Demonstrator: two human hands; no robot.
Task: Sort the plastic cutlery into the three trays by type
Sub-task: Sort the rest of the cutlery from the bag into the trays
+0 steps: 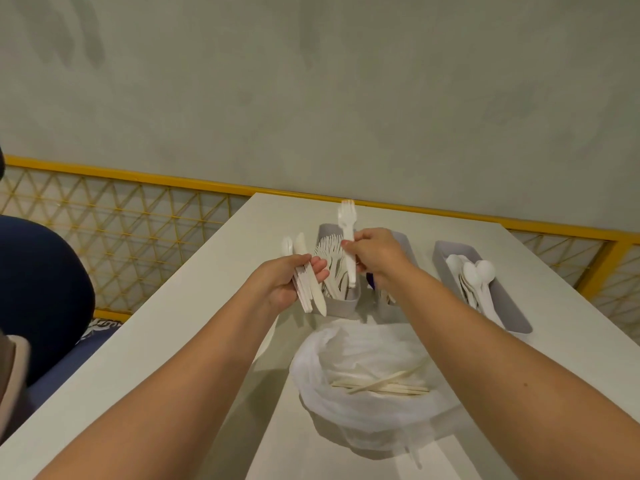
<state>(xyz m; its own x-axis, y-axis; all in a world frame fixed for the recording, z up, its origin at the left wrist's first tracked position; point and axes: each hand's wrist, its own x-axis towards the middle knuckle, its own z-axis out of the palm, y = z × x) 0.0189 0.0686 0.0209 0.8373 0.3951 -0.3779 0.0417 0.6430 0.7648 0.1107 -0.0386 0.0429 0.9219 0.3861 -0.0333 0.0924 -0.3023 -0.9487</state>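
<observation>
Sorting is running mid-way: fork tray [341, 304] and spoon tray [512, 306] are filling; the middle tray [403, 239] is mostly hidden. Loose cutlery is waiting in the plastic bag [367, 403] on the table [207, 341]. Your right hand [375, 252] is pinching one fork [347, 233] above the fork tray; your left hand [287, 282] is clasping a bundle of knives [308, 282], both arms reaching forward.

Eatery-like: bench seat [45, 292], lattice partition [138, 216]
</observation>
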